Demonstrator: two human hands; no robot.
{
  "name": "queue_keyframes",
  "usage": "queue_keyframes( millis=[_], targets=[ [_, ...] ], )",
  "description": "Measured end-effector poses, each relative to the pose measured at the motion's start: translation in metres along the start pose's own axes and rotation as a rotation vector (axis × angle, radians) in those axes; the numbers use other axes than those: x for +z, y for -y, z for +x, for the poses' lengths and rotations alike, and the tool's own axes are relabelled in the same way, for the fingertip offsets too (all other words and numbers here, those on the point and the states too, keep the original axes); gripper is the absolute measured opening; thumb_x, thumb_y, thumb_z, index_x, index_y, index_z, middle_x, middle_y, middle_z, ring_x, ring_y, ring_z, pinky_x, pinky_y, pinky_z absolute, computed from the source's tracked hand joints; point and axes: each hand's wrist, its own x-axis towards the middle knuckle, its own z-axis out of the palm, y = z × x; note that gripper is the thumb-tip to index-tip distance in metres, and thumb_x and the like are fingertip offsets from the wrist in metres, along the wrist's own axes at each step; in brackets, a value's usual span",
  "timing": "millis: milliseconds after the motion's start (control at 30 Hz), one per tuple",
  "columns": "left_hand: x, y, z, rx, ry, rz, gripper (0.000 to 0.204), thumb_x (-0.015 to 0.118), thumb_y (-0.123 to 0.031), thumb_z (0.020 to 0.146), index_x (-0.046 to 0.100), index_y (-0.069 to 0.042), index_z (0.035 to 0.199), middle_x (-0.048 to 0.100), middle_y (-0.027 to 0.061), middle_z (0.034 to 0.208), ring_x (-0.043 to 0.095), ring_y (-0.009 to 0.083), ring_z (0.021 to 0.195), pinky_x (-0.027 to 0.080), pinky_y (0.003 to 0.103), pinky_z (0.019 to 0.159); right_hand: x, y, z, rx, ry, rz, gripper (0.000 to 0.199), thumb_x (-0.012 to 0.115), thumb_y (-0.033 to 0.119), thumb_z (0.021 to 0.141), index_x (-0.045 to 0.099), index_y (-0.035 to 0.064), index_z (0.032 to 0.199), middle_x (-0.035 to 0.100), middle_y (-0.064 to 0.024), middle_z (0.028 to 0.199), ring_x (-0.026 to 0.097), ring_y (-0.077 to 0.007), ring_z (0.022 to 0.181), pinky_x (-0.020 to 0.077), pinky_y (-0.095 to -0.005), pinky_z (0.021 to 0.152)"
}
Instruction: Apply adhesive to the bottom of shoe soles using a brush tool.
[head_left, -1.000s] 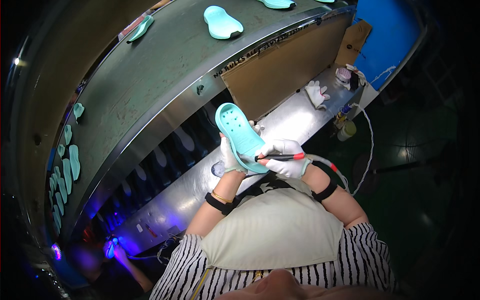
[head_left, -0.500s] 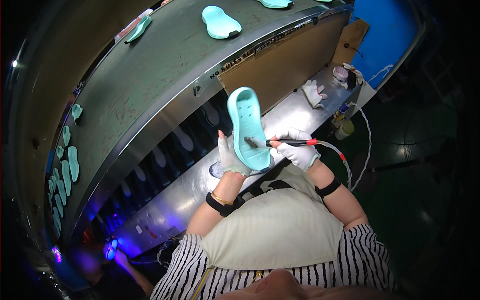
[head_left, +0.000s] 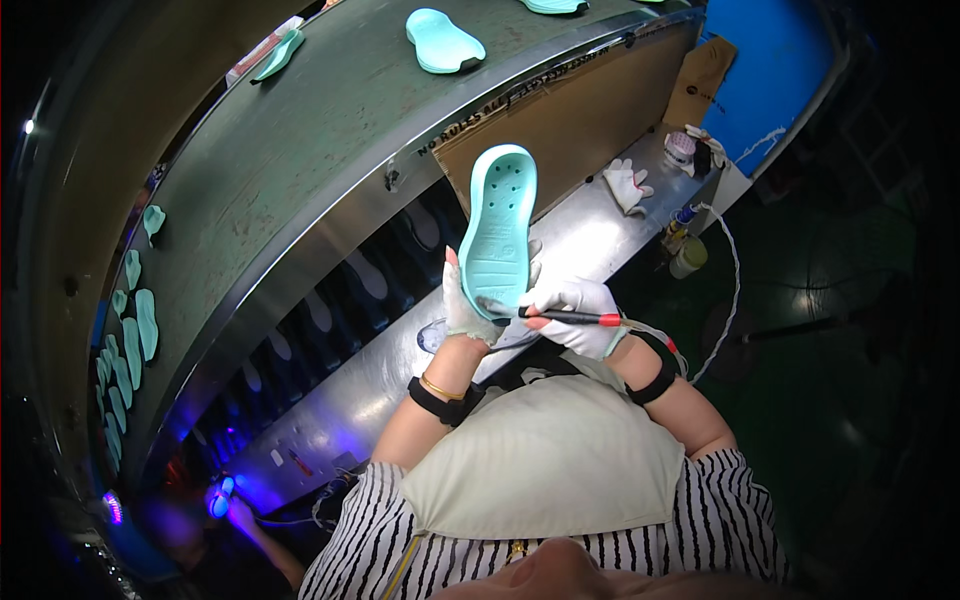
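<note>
At the far left, a cluster of small teal soles (head_left: 125, 365) stands along the edge of a green conveyor belt (head_left: 270, 175), with a glowing purple lamp (head_left: 113, 508) below them. Just right of the lamp, a co-worker's forearm (head_left: 262, 540) reaches toward a blue-lit piece (head_left: 222, 497). Higher on the belt, a tilted sole (head_left: 280, 57) leans near the far edge, and a broader flat sole (head_left: 445, 42) lies to its right. A shiny metal tabletop (head_left: 375, 395) runs beneath the belt. Over it, the gloved left hand (head_left: 466, 300) has its grip closed around the lower end of a large teal sole (head_left: 500, 225), thumb along the left edge and fingers behind the right. That sole is raised off the tabletop, its holed end pointing up and its inner face toward the camera. A slim black brush (head_left: 592, 319) with a red band crosses its lower end, the grey bristles seemingly touching it. The gloved right hand (head_left: 583, 298) has its grip pinched on the brush handle, thumb below and fingers above. Farther right, past a cardboard panel (head_left: 580, 125), are a loose white glove (head_left: 627, 187), a pinkish roll (head_left: 680, 150), a yellow-lidded jar (head_left: 688, 258) and a white cord (head_left: 738, 255).
</note>
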Motion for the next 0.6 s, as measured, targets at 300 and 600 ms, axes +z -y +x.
queue_keyframes(
  millis=[300, 600],
  targets=[
    [0.005, -0.014, -0.002, -0.049, -0.045, 0.099, 0.075, 0.028, -0.059, 0.089, 0.034, 0.0, 0.134, 0.045, 0.0229, 0.128, 0.051, 0.0383, 0.112, 0.044, 0.05, 0.093, 0.004, -0.009, 0.0, 0.061, -0.016, 0.144, 0.013, 0.072, 0.001, 0.073, 0.064, 0.0033, 0.082, 0.065, -0.0046, 0.081, 0.06, -0.0103, 0.075, 0.0477, -0.024, 0.071],
    [0.004, -0.009, -0.006, -0.068, -0.061, 0.172, 0.076, 0.03, -0.061, 0.088, 0.036, 0.0, 0.133, 0.048, 0.0255, 0.125, 0.054, 0.037, 0.108, 0.047, 0.046, 0.091, 0.006, -0.006, -0.001, 0.339, -0.109, 0.425, 0.009, 0.071, 0.001, 0.075, 0.064, 0.0022, 0.082, 0.064, -0.0032, 0.082, 0.058, -0.0079, 0.074, 0.0472, -0.0235, 0.07]
  ],
)
